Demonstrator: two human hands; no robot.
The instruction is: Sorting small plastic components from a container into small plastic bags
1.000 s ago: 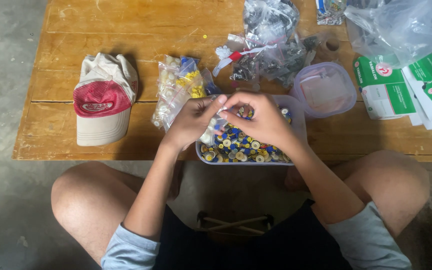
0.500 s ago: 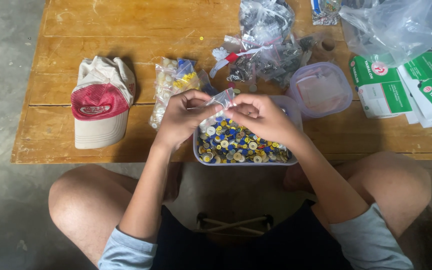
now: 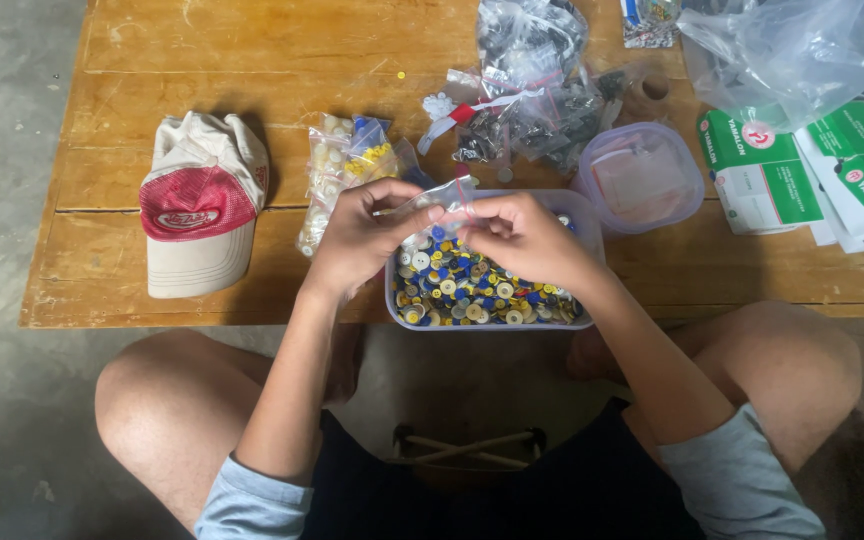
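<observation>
— What do the hands have between them?

— A small clear plastic bag [image 3: 439, 197], pinched at its top edge by the left hand [image 3: 357, 240] and the right hand [image 3: 522, 238], fingertips closed on the film from both sides. It hangs just above the far rim of the clear tub [image 3: 580, 215] full of blue, yellow and white buttons [image 3: 472, 290], at the near edge of the wooden table [image 3: 252, 60].

— How does a bag like that handle?

— Light and limp, probably. The film looks thin and slick, so it would slide between the fingertips unless both sides of the mouth are gripped. The stiffer strip with the red line at the top seems the best place to hold; the body would just crumple.

— And the buttons?

— Small, hard, smooth; likely to roll or scatter if spilled.

— Anything else close by?

— A filled bag of pale buttons [image 3: 342, 175] sits just left of the hands, a red and beige cap [image 3: 200, 215] further left, the tub's lid [image 3: 642, 178] to the right, and a heap of clear packets [image 3: 532, 90] beyond.
</observation>
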